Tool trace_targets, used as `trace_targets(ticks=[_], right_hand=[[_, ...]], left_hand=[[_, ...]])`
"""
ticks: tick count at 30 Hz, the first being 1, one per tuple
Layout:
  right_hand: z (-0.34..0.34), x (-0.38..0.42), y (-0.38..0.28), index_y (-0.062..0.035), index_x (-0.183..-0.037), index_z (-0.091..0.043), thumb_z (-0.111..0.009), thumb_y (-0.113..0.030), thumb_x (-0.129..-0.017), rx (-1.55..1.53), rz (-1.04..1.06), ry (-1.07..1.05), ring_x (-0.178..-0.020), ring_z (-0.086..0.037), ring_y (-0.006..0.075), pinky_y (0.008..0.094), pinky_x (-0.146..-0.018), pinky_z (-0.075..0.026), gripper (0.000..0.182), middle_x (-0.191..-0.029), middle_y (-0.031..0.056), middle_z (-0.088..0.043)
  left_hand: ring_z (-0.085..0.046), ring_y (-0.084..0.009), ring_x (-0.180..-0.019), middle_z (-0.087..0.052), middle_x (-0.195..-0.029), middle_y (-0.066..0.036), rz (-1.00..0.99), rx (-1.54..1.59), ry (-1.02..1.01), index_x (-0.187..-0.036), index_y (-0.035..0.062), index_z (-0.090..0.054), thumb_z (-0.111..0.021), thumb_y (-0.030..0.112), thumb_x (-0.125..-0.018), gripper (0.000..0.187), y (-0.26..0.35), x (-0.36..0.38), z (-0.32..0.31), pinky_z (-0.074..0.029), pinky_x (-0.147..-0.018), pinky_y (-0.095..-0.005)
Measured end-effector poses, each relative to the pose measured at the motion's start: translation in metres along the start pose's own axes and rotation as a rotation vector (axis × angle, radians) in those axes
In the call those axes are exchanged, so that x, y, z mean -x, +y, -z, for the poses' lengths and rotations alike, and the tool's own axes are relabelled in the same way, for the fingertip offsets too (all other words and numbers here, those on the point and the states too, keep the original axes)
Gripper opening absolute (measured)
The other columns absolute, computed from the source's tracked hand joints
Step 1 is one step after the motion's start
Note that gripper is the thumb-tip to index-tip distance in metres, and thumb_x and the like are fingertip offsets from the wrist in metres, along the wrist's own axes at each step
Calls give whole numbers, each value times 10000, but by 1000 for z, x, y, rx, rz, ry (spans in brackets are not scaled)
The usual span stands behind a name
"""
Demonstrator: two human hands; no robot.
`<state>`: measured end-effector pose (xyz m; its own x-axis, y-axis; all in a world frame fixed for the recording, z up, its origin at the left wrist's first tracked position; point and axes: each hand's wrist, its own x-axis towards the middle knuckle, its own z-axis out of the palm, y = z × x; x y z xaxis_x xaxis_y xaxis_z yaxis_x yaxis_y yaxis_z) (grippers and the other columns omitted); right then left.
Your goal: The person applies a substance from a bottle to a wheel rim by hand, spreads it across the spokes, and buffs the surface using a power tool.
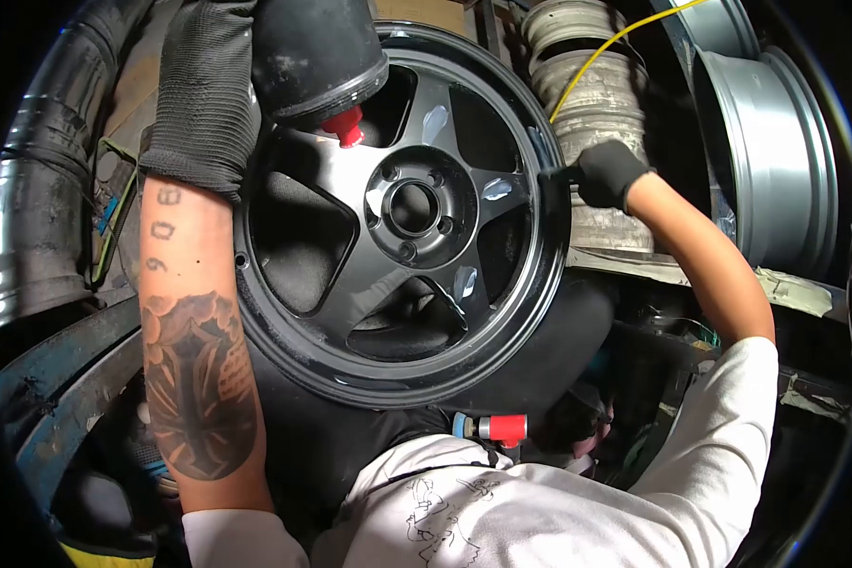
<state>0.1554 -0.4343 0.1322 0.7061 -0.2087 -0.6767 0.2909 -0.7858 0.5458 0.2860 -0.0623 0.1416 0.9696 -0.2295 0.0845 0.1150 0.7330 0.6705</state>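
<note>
A black five-spoke wheel rim (398, 364) lies across my lap, with pale grey patches on several spokes. My left hand (204, 90), in a black ribbed glove, is at the upper left beside a black round lamp-like tool (317, 57) with a red tip (346, 126) over the rim's upper left spoke. Its fingers are hidden at the frame's top edge, so its grip cannot be made out. My right hand (611, 175), in a black glove, has its fingers curled at the rim's right edge; whether it grips the edge is too dark to tell.
Stacked silvery rims (592, 104) stand behind on the right, with a yellow hose (601, 49) crossing them. A large silver rim (772, 142) is at far right, dark metallic rims (43, 189) at far left. A small red and blue tool (502, 428) lies near my waist.
</note>
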Motion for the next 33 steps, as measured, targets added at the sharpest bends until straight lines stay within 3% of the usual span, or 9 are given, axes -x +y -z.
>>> trace_targets(ticks=[4,6,10,12,14,16,20,26,33], right_hand=[[-2,-33,22,-495,-1512,-472,-490,-37,-914,156,97,567,-745,-700,354,464,-666,-565,754,-799,139,-663],[-5,-29,17,-504,-1425,-543,-565,-174,-968,48,116,585,-734,-712,372,500,-619,-545,564,-817,166,-703],[-3,22,-10,-416,-1268,-718,-562,-189,-911,23,44,-56,-841,-751,336,451,-753,-585,451,-929,157,-751],[-20,18,-6,-386,-1214,-756,-564,-220,-908,9,32,-72,-867,-755,332,451,-762,-589,398,-959,152,-761],[-14,0,-8,-408,-1286,-710,-587,-252,-934,1,-52,-2,-806,-748,325,452,-703,-585,405,-894,126,-753],[-18,-7,-6,-441,-1399,-615,-569,-210,-964,-44,-36,506,-707,-723,321,457,-630,-560,495,-801,113,-724],[-50,18,-28,-482,-1512,-474,-563,-171,-970,38,-36,492,-618,-687,289,450,-559,-521,631,-743,90,-677],[-31,88,-72,-271,-1646,-313,-617,-56,-855,-272,167,396,-1236,-616,335,452,-1000,-495,875,-1141,156,-694],[-59,121,-118,-145,-1615,-354,-631,-221,-939,-438,224,398,-1360,-543,344,556,-1172,-361,734,-1355,137,-664]], left_hand=[[-659,-216,-942,-663,-1072,-110,-6,-7,2,-1229,-8,-614,-654,348,-1002,425,0,-2,5,-543,-849,-353],[-654,-219,-953,-658,-1083,-112,-8,-9,6,-1236,-8,-609,-652,352,-1003,431,0,1,8,-538,-857,-355],[-643,-225,-975,-648,-1104,-115,-7,-19,13,-1250,-8,-599,-647,360,-1004,445,1,-2,7,-527,-874,-360],[-638,-227,-986,-643,-1115,-117,-4,-19,2,-1257,-7,-594,-644,364,-1005,451,0,-5,7,-521,-882,-363],[-633,-230,-997,-638,-1126,-118,-3,-27,-8,-1264,-7,-589,-641,368,-1005,458,-1,-9,8,-516,-890,-366],[-628,-233,-1008,-633,-1137,-120,-1,-38,-13,-1271,-7,-584,-639,372,-1006,465,-1,-11,12,-510,-899,-368],[-617,-238,-1030,-623,-1159,-123,-5,-52,-3,-1284,-6,-574,-633,379,-1007,479,1,-10,19,-499,-915,-373],[-602,-247,-1062,-608,-1192,-128,0,-54,-2,-1305,-6,-559,-626,391,-1009,499,3,-21,25,-483,-940,-381],[-584,-256,-1101,-590,-1231,-134,4,-77,-3,-1330,-5,-542,-616,404,-1012,524,2,-24,31,-464,-969,-390]])
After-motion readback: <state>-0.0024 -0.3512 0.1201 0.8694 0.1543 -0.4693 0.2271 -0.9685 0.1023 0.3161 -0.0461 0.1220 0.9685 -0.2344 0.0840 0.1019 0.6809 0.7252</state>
